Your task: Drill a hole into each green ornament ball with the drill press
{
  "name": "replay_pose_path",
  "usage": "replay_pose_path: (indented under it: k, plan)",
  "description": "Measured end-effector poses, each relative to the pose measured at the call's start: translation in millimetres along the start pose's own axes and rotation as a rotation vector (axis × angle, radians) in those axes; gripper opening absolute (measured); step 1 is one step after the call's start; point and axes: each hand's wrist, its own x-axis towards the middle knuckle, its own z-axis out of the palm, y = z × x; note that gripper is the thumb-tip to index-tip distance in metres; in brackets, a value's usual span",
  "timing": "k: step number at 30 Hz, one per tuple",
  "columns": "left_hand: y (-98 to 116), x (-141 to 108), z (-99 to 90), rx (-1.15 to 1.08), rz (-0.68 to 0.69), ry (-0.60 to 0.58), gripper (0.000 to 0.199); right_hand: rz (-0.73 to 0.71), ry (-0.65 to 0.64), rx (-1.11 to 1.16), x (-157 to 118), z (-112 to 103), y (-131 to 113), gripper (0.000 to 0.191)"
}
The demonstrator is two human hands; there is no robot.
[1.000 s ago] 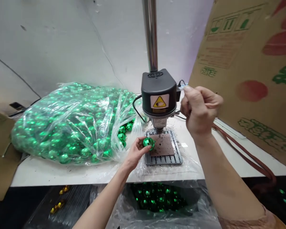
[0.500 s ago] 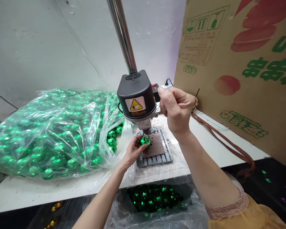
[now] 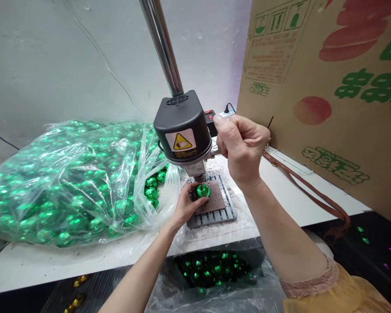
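- Left hand (image 3: 185, 203) still pinches green ball (image 3: 203, 190), thumb and fingers around it
- Ball now farther right over brown board (image 3: 217, 200), below drill press (image 3: 180, 119)
- Right hand (image 3: 243, 148) still curled beside drill press; can't tell what's inside

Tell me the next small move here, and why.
Probably a gentle downward pull by the right hand, closed at the side of the drill press: the left hand holds the green ball over the brown board, just below the chuck. What the right hand grips is mostly hidden.
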Motion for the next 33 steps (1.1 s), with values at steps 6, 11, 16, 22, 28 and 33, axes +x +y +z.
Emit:
replay_pose_path:
  k: [6,11,16,22,28,33]
  plan:
    - [-11.2,-7.3,17.1,-0.155,0.004,-0.069,0.059,0.014,-0.02,0.035,0.7,-0.6,0.5,0.054]
    - [-13.3,-10.7,19.2,-0.149,0.041,-0.066,0.057,-0.023,0.001,0.04,-6.7,-2.7,-2.1,0.053]
    - [-12.3,-12.0,20.5,-0.129,0.073,-0.058,0.054,-0.106,0.013,0.053,-24.3,-7.7,3.0,0.055]
    - [-11.9,-14.7,21.6,-0.153,0.05,-0.069,0.055,-0.172,0.043,0.047,-39.3,-12.3,11.3,0.054]
    - [-8.7,-15.6,21.2,-0.169,0.065,-0.084,0.055,-0.236,0.042,0.027,-46.5,-18.3,16.8,0.057]
    - [-7.2,-15.1,22.2,-0.16,0.069,-0.071,0.054,-0.308,0.005,0.012,-47.8,-23.4,20.9,0.054]
